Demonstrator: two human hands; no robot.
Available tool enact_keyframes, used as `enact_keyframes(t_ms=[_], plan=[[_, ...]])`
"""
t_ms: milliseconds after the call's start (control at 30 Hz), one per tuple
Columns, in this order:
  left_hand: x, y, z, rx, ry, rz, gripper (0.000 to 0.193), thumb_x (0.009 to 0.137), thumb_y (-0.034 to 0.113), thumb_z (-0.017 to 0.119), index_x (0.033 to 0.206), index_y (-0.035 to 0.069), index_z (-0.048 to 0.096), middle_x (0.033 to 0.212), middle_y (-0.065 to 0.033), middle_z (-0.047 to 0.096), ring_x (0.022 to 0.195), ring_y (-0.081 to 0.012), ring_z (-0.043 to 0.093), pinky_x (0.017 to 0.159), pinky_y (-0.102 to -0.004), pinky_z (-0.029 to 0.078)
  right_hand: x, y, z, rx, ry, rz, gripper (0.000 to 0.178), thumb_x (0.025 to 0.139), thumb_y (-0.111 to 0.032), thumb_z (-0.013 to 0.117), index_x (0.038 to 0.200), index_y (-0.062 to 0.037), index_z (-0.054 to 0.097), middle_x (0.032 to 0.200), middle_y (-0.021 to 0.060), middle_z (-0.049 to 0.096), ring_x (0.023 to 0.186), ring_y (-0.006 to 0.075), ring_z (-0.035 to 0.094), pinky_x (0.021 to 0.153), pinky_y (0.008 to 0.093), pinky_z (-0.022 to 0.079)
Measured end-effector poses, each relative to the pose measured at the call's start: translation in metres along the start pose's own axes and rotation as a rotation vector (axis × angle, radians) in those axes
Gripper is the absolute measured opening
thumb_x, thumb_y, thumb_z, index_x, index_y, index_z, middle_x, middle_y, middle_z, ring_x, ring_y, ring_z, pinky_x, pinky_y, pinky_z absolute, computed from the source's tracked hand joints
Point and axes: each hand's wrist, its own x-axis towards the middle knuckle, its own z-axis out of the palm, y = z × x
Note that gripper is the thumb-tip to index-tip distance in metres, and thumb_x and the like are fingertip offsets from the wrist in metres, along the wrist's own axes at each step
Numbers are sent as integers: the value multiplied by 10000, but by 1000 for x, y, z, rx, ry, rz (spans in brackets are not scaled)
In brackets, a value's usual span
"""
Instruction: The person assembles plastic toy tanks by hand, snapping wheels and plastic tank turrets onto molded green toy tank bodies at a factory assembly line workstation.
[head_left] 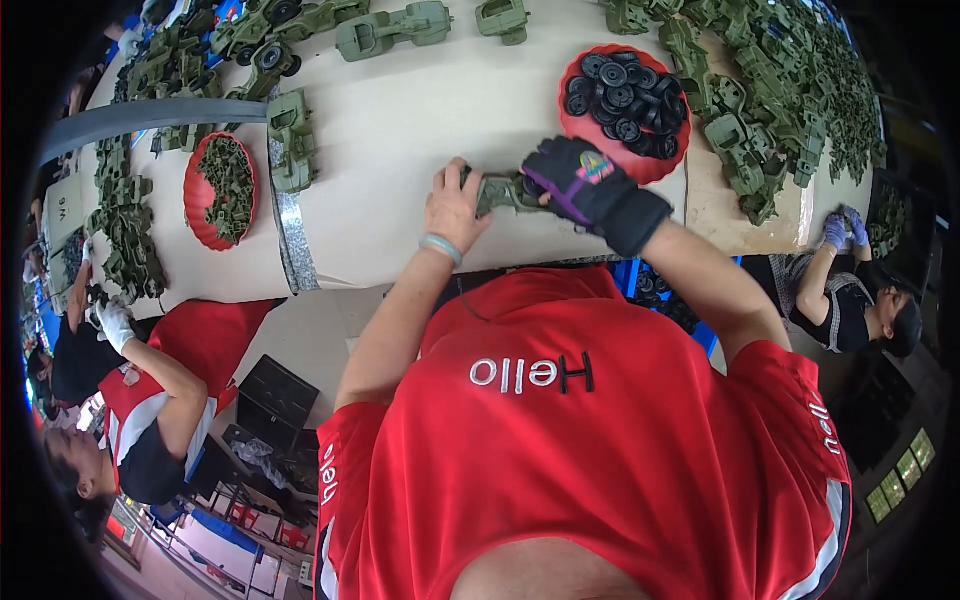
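Observation:
A green plastic toy jeep body (508, 192) lies on the pale table top close in front of me. My left hand (455, 208), bare with a light band at the wrist, is closed around its left end. My right hand (592, 192), in a black glove with purple trim, grips its right end. The glove hides that end, and I cannot make out whether a wheel is under the fingers. Just beyond my right hand stands a red scalloped bowl (572, 122) heaped with black toy wheels (622, 95).
A red bowl (192, 210) of small green parts stands at the left, beside an upright-lying jeep body (291, 140). Green jeep bodies (745, 150) pile up at the right; more (395, 30) lie along the far side. A grey curved bar (160, 120) crosses the left. Co-workers sit at both sides.

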Motion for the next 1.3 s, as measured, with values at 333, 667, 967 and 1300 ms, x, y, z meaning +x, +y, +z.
enact_keyframes(t_ms=[333, 667, 967, 1300], plan=[[-17, 11, 5, 32, -3, -61, 775, 667, 232, 912, 1358, 153, 570, 1434, -115, 437, 1316, -367, 472, 945, -497, 567, 12, -6, 1, 330, 414, 106, 484, 820, -142, 724, 1281, -43, 613, 1090, 189, 652, 1067, 395, 614, 937, 490, 506], [-13, 10, 9, -2, 44, -3, 731, 675, 223, 880, 1339, 154, 581, 1407, -116, 459, 1287, -369, 493, 925, -495, 558, 59, -17, 25, -43, -31, -15, 290, 826, -267, 672, 1059, -96, 683, 1038, 144, 700, 1017, 342, 675, 877, 489, 527], [-13, 7, 12, 26, 16, -23, 718, 702, 303, 851, 1347, 136, 584, 1445, -115, 450, 1329, -367, 471, 950, -498, 535, 56, -27, 12, 7, 59, 183, 339, 800, -230, 717, 1118, -127, 663, 1051, 118, 683, 1022, 319, 670, 897, 443, 522], [-3, -3, 4, 31, -105, 14, 925, 634, 227, 911, 1465, 193, 506, 1511, -123, 405, 1395, -373, 419, 1033, -497, 498, 53, -15, 38, 90, 134, 119, 284, 851, -219, 648, 1091, -68, 666, 1019, 168, 674, 1005, 368, 658, 878, 475, 529]])
